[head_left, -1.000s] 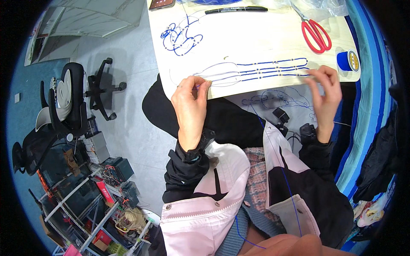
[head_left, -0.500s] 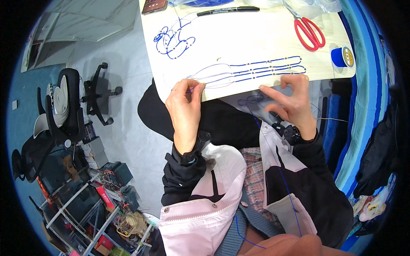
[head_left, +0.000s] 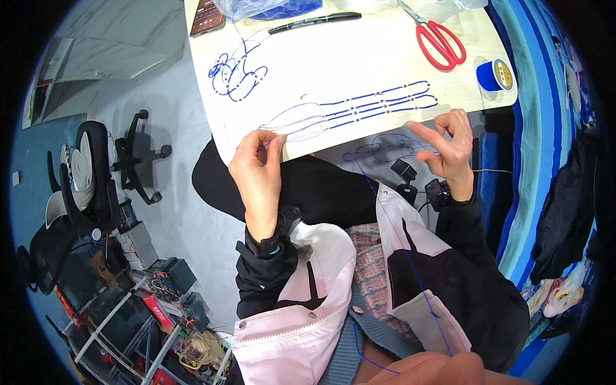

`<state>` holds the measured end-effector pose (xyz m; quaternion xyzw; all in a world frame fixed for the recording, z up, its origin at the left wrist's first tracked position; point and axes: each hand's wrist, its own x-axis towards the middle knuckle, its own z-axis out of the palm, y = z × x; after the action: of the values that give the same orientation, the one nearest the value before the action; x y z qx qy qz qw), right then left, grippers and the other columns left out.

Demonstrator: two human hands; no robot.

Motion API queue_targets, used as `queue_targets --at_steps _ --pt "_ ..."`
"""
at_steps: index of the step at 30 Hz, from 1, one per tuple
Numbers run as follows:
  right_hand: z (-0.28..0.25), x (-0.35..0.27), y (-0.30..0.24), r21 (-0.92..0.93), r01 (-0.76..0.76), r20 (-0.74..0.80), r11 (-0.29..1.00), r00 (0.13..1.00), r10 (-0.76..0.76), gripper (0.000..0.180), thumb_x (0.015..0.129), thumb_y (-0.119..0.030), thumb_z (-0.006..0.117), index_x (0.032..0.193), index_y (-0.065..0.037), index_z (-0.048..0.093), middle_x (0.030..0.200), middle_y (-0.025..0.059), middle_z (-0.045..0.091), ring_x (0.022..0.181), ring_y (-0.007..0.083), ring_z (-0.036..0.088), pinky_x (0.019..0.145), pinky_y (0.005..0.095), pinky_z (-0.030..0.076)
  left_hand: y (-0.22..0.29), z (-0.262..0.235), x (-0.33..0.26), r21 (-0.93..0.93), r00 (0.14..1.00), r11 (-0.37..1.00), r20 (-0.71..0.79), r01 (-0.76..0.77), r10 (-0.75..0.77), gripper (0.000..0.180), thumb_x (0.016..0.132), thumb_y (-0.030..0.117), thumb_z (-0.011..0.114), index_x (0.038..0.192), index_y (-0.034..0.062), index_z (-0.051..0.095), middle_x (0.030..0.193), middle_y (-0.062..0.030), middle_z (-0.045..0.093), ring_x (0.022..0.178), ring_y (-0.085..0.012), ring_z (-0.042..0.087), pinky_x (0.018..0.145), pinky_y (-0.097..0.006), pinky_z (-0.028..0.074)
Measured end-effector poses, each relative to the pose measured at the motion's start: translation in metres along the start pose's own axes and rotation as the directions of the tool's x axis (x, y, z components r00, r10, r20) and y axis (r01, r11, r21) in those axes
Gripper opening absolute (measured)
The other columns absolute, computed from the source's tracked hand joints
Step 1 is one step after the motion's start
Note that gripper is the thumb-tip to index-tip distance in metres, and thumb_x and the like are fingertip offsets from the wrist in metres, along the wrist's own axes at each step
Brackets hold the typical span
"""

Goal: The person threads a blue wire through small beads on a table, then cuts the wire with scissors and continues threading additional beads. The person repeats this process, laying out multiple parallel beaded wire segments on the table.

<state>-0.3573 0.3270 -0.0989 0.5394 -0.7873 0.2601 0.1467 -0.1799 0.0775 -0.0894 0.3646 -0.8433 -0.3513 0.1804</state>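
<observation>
Several straight lengths of blue beaded cord lie side by side on the pale table, thin bare threads trailing from their left ends. At the table's front left edge, my left hand pinches these thin threads between thumb and fingertips. My right hand hovers by the front edge, below the cords' right ends. Its thumb and index finger are apart, its other fingers bent, with nothing visible between them. A loose blue thread crosses my jacket, up to tangled loops below the table edge.
A tangle of beaded blue cord lies at the table's left. Beyond are a phone, a black marker, plastic bags and red-handled scissors. A blue thread spool stands near the right edge. An office chair is off left.
The view has shifted, so the table sits further left. My right hand has moved right relative to the cords. My left hand keeps its pinch on the threads.
</observation>
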Motion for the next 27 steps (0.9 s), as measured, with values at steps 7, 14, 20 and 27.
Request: queue_targets --at_steps 7,14,20,27 --pt "0.003 0.001 0.014 0.060 -0.203 0.000 0.977 0.979 0.203 0.053 0.090 -0.054 0.049 0.104 -0.008 0.072 0.072 0.0049 0.039 0.068 0.0209 0.042 0.060 0.0317 0.034 0.001 0.000 0.000 -0.003 1.000 1.000 -0.007 0.011 -0.011 0.014 0.080 0.007 0.071 0.082 -0.0024 0.061 0.073 -0.0107 0.062 0.062 -0.0170 0.059 0.060 -0.028 0.048" --pt "-0.005 -0.003 0.020 0.119 -0.242 -0.137 0.963 0.957 0.257 0.032 0.080 -0.025 0.071 0.105 -0.006 0.069 0.086 0.0078 0.049 0.075 0.0182 0.049 0.064 0.0273 0.040 -0.001 0.000 0.000 -0.018 1.000 1.000 0.009 0.000 0.000 0.014 0.079 0.007 0.072 0.082 -0.0019 0.061 0.072 -0.0110 0.062 0.062 -0.0177 0.058 0.060 -0.028 0.047" --pt "0.003 0.005 0.026 0.115 -0.297 -0.049 0.948 0.951 0.305 0.029 0.071 -0.008 0.078 0.098 -0.003 0.069 0.096 0.0099 0.056 0.083 0.0199 0.056 0.071 0.0291 0.047 -0.005 0.001 -0.001 -0.036 1.000 0.999 -0.009 -0.007 0.006 0.013 0.077 0.007 0.072 0.082 -0.0008 0.063 0.073 -0.0116 0.062 0.061 -0.0203 0.058 0.058 -0.029 0.045" --pt "0.005 0.003 0.024 0.154 -0.386 -0.014 0.909 0.920 0.393 0.019 0.076 -0.004 0.074 0.094 -0.001 0.067 0.093 0.0099 0.059 0.078 0.0187 0.060 0.067 0.0267 0.049 -0.003 0.000 -0.002 -0.061 1.000 0.998 -0.012 -0.029 0.028 0.013 0.076 0.006 0.071 0.080 -0.0009 0.061 0.073 -0.0137 0.061 0.062 -0.0253 0.059 0.058 -0.033 0.046"
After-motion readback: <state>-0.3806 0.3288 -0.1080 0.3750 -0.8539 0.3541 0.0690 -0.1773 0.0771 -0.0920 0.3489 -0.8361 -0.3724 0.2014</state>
